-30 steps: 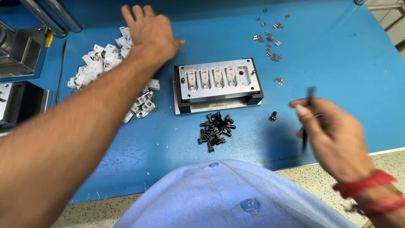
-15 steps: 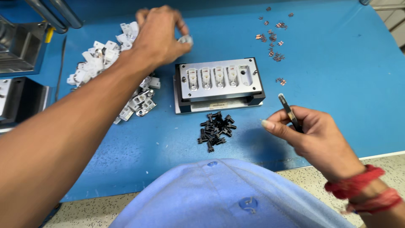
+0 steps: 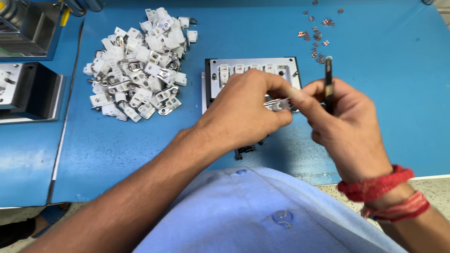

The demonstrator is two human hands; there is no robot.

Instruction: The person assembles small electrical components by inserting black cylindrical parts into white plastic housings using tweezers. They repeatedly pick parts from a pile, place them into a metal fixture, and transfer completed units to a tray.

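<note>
Blue matting [image 3: 384, 93] covers the bench where we work, and both our hands now meet in front of the metal jig [image 3: 253, 70], whereas half a second ago they were well apart. Our left hand [image 3: 243, 112], which was up at the pile [image 3: 138, 61] of white parts, has come back with one small white part [image 3: 277, 104] pinched between its fingertips, and holds it just over the jig's near edge. Our right hand [image 3: 347, 126] has moved in from the right; its forefinger and thumb touch the same part, while the other fingers keep a thin dark tool [image 3: 328, 79] pressed upright against the palm, its tip pointing away from us. The jig's row of pockets shows white pieces seated in it, though our left hand hides the near half. Small black screws [image 3: 246, 150], plainly seen before, are now mostly hidden under our left wrist. The pile sits to the left of the jig, well apart from our hands, and tiny coppery bits [image 3: 318, 35] lie scattered at the far right. Grey machine blocks [image 3: 23, 56] stand at the left edge.
</note>
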